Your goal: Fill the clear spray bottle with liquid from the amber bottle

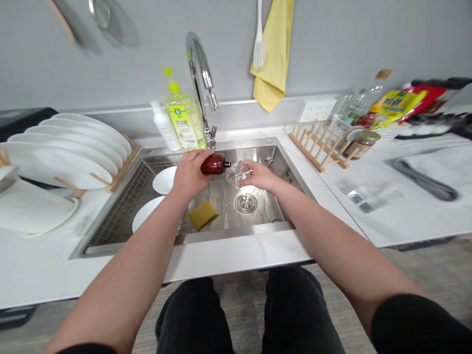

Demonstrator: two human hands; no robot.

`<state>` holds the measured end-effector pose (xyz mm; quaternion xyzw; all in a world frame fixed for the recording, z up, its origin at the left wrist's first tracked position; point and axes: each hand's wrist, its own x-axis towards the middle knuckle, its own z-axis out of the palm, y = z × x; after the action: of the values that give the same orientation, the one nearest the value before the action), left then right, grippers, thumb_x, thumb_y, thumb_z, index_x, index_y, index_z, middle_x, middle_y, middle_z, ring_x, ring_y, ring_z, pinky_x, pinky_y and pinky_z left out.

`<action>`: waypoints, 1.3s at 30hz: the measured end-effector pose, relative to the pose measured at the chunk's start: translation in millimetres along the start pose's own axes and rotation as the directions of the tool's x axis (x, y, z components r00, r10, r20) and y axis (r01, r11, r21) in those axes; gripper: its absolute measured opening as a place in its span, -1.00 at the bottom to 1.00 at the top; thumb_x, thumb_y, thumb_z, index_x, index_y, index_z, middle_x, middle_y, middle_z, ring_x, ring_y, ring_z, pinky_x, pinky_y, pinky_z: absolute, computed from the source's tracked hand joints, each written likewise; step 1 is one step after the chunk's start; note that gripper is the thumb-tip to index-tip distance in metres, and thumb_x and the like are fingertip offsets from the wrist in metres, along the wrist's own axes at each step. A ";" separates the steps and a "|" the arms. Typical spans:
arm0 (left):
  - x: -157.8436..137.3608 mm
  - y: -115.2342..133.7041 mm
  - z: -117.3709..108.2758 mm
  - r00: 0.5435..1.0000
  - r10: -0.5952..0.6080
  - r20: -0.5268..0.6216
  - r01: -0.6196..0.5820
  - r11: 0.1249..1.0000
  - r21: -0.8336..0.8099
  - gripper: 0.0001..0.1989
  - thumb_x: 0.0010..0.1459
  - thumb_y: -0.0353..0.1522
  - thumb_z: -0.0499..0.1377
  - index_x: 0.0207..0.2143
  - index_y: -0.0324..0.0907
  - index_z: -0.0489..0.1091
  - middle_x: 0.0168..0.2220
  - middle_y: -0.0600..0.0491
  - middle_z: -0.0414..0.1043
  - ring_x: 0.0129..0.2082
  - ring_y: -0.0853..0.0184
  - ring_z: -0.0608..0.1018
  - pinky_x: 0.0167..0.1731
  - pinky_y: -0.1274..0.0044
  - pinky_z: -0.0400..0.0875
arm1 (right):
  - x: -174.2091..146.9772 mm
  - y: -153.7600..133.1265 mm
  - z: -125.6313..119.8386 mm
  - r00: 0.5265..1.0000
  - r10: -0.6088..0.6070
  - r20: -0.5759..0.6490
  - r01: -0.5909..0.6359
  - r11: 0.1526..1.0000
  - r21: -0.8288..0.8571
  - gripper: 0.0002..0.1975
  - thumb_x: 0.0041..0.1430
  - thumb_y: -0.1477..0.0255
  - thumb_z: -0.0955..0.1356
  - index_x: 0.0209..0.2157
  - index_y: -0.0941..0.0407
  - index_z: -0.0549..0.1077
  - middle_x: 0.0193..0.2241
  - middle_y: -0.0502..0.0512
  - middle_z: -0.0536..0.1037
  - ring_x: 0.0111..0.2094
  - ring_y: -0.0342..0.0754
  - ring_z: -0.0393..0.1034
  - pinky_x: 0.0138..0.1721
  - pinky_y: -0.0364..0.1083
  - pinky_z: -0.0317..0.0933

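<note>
Over the sink [236, 235], my left hand [191, 172] is closed around a dark red-brown bottle [214, 164]. The bottle lies on its side, its black-rimmed mouth pointing right. Facing that mouth is a clear see-through piece [235, 173], pinched in my right hand [258, 175]; whether it is a small cup or something else I cannot tell. It is at or very near the mouth, and contact is unclear. A yellow sponge [202, 215] lies below the bottle in the sink, left of the drain [246, 202].
White bowls [164, 181] sit on a wire rack in the sink's left part. Behind stand the faucet [199, 73], a dish soap bottle [185, 118] and a white bottle [164, 125]. Plates [66, 160] fill a rack at left; a wooden rack [313, 147] and jar [363, 144] are at right.
</note>
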<state>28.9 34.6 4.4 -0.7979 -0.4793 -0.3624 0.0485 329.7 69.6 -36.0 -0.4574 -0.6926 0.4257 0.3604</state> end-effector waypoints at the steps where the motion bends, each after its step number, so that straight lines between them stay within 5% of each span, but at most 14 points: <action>1: 0.4 0.9 -1.0 1.000 0.003 0.001 -0.003 1.000 0.010 -0.27 0.10 -0.46 0.37 0.36 -0.04 0.56 0.31 -0.13 0.60 0.34 -0.12 0.55 0.46 0.02 0.42 | -0.2 0.1 0.2 1.000 -0.002 0.000 0.002 1.000 -0.001 -0.32 -0.19 0.34 0.78 0.01 0.01 0.62 -0.07 0.06 0.69 -0.03 0.17 0.65 0.15 0.19 0.52; 39: 2.3 4.7 -11.9 0.999 0.042 -0.002 -0.042 0.990 0.135 -0.19 0.18 -0.50 0.32 0.47 0.09 0.50 0.43 -0.05 0.54 0.51 -0.15 0.38 0.52 -0.10 0.28 | -1.1 -3.0 8.0 0.999 0.022 0.035 -0.025 0.994 0.107 -0.33 -0.18 0.34 0.77 -0.03 0.03 0.56 -0.08 0.04 0.68 -0.02 0.13 0.63 0.20 0.18 0.51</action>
<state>27.0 28.7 15.8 -0.8018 -0.4858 -0.3299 0.1113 322.0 65.7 -36.4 -0.4381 -0.6693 0.4743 0.3675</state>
